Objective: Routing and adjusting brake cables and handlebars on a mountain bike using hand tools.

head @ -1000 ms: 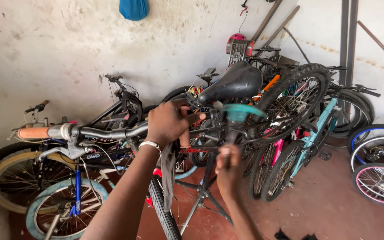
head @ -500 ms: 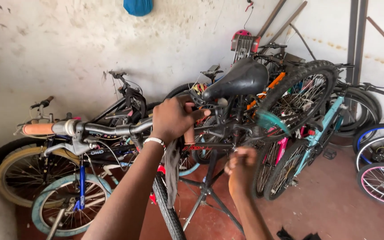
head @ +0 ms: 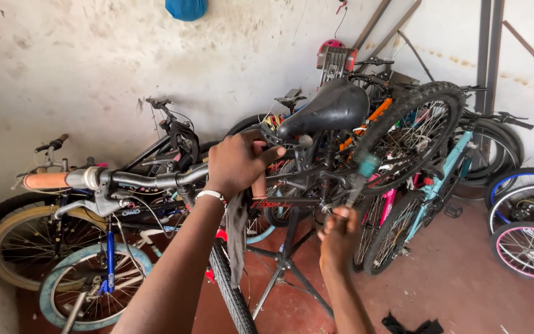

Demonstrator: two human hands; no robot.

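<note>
A black bicycle frame [head: 292, 185] with a black saddle [head: 329, 108] sits on a black repair stand [head: 285, 263] in front of me. My left hand [head: 239, 162] grips the frame's top tube near the handlebar stem, with a grey rag [head: 237, 238] hanging below the wrist. My right hand [head: 339, 232] is closed on a tool with a teal handle [head: 366, 166], held against the frame under the saddle. The handlebar [head: 125, 179] with an orange grip [head: 44, 180] points left.
Several bicycles lean against the stained white wall, left [head: 63, 247] and right [head: 428, 161]. Loose wheels [head: 529, 247] stand at the far right. A dark rag [head: 412, 325] lies on the red floor. Metal bars [head: 489, 43] lean in the corner.
My right hand has dropped lower and shifted right, tilting the teal-handled tool upward. My left hand keeps its grip on the frame.
</note>
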